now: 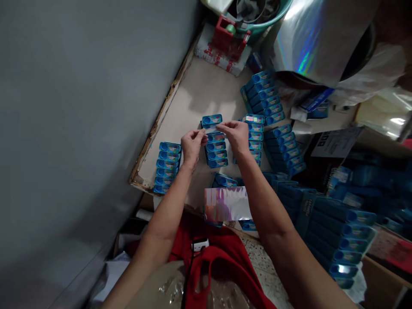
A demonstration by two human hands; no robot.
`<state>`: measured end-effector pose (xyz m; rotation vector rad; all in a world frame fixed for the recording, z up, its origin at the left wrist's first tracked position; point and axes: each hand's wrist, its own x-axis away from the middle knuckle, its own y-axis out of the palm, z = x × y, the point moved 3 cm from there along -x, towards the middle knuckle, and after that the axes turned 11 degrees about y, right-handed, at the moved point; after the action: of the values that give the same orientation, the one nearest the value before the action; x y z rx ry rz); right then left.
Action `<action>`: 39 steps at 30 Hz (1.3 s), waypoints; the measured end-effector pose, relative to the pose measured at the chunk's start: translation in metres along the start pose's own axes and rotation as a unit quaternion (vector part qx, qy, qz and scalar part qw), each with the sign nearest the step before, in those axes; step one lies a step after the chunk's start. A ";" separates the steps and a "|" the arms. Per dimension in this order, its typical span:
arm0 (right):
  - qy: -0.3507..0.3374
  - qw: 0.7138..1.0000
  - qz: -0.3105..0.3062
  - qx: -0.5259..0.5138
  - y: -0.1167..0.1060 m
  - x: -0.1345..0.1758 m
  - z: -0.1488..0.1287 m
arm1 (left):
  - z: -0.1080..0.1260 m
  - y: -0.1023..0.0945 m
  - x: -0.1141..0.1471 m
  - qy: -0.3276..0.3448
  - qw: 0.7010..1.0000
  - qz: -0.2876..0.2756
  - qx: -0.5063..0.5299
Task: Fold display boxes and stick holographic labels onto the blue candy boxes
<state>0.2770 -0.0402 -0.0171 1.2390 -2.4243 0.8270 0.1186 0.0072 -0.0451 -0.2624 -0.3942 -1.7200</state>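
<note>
My left hand (192, 148) and my right hand (237, 135) meet over a stack of small blue boxes (216, 146) in the middle of the table. Fingertips of both hands are pinched on a small pale, see-through sticker (210, 129), stretched between them just above the boxes' end faces. Under my right forearm lies a shiny holographic sticker sheet (227, 204), partly hidden by that arm. One box end in the stack (255, 119) right of my right hand bears a shiny patch. The sticker's print is too small to read.
More blue boxes (168, 166) stand at the table's left edge, with further stacks (262, 98) at right. A red tape dispenser (229, 38) sits on a wrapped block at the back. A large holographic sheet (317, 38) covers a tub. A grey wall (80, 107) borders the left.
</note>
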 end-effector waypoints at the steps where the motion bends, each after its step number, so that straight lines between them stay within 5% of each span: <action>1: -0.002 1.000 0.016 0.012 0.003 -0.010 0.000 | 0.002 0.000 -0.009 0.025 0.999 0.011 -0.028; 7: 0.024 0.993 0.072 0.093 0.020 -0.049 -0.006 | -0.002 -0.003 -0.050 0.069 0.989 0.044 -0.122; 18: 0.028 0.987 0.085 0.133 0.027 -0.053 -0.002 | -0.017 -0.003 -0.064 0.049 0.994 0.041 -0.094; 22: 0.036 0.983 0.096 0.154 0.030 -0.061 0.004 | -0.027 0.003 -0.067 0.006 0.997 0.062 -0.050; 27: 0.053 0.968 0.182 0.167 0.019 -0.063 0.005 | -0.044 0.014 -0.071 -0.103 0.988 0.110 0.036; 31: -0.003 0.988 0.142 0.067 0.004 -0.047 -0.007 | -0.029 0.011 -0.052 0.005 0.988 0.157 -0.016; 34: -0.013 0.996 0.074 -0.052 -0.001 -0.028 -0.019 | -0.004 0.012 -0.023 0.086 0.994 0.073 -0.011; 39: 0.056 0.985 -0.016 -0.160 0.011 0.001 -0.033 | 0.013 0.019 0.011 -0.003 0.981 -0.130 0.146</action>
<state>0.2673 -0.0156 0.0053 1.0758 -2.3246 0.4586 0.1347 -0.0004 -0.0265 -0.0007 -0.7029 -1.8879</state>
